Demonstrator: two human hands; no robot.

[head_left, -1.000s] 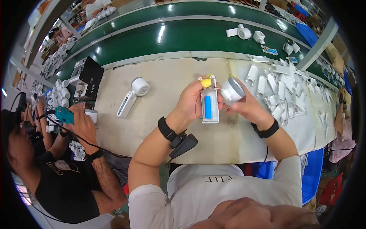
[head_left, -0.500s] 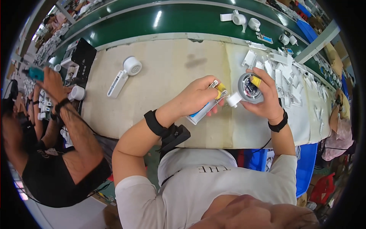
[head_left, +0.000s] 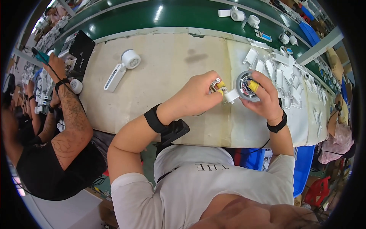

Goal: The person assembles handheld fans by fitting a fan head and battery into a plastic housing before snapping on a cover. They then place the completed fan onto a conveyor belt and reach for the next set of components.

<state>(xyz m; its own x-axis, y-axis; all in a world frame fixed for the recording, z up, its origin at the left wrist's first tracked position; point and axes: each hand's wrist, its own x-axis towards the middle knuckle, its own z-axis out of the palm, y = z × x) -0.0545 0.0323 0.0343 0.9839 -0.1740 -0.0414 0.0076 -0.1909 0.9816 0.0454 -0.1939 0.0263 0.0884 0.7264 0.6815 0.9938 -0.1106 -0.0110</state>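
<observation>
Closed around a white handle part, my left hand [head_left: 200, 95] hides most of it; its metal-fitted end [head_left: 216, 86] shows at the fingertips. My right hand [head_left: 265, 100] grips a round device head [head_left: 241, 93] with a grey ring and a dark circuit board inside. The head's short white neck [head_left: 230, 96] lies against or very near the handle's metal end; whether they are joined I cannot tell. Yellow wraps cover some fingertips on both hands. Left of my hands, a white handheld device [head_left: 122, 69] with a perforated round head lies on the table.
Loose white plastic parts [head_left: 284, 72] are piled at the right of the table [head_left: 164, 72]. Beyond its far edge, a green conveyor [head_left: 183, 17] carries white device heads [head_left: 238, 15]. A black box [head_left: 81, 53] and a co-worker's tattooed arm [head_left: 72, 114] are at the left.
My left hand has turned and brought the handle's metal end up to the head's neck; the handle's blue-and-white body is now hidden. The co-worker's arm at the left has shifted.
</observation>
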